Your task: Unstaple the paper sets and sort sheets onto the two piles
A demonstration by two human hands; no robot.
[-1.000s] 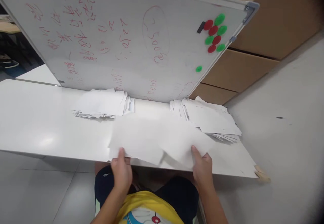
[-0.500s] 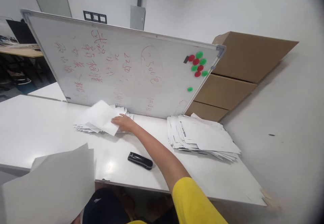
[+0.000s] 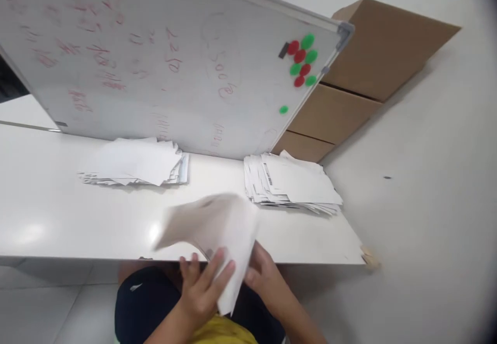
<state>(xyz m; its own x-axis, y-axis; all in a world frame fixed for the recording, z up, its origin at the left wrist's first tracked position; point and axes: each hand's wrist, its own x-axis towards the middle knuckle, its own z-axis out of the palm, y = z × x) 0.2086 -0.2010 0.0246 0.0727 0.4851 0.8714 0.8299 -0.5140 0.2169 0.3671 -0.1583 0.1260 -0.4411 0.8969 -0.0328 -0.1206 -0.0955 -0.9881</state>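
In front of me, over the table's front edge, several sheets of paper [image 3: 238, 240] are bent and blurred by motion. My right hand [image 3: 269, 282] grips their right edge, thumb and fingers closed on it. My left hand [image 3: 204, 289] has its fingers spread and stretched out, some of them resting against the near face of the sheets. Behind, to the left, lies a messy stack of paper [image 3: 132, 160]. A second stack of paper [image 3: 298, 181] lies to the right.
A whiteboard [image 3: 248, 90] with red writing and round red and green magnets stands along the table's back. Brown cardboard boxes [image 3: 392, 48] are piled behind its right end, against the wall. The white table's [image 3: 58, 204] front edge runs just above my lap.
My right hand has left the left stack and drawn back to the sheets before me. The sheets have moved right from the lower left. My view tilts downward; the stapler no longer shows.
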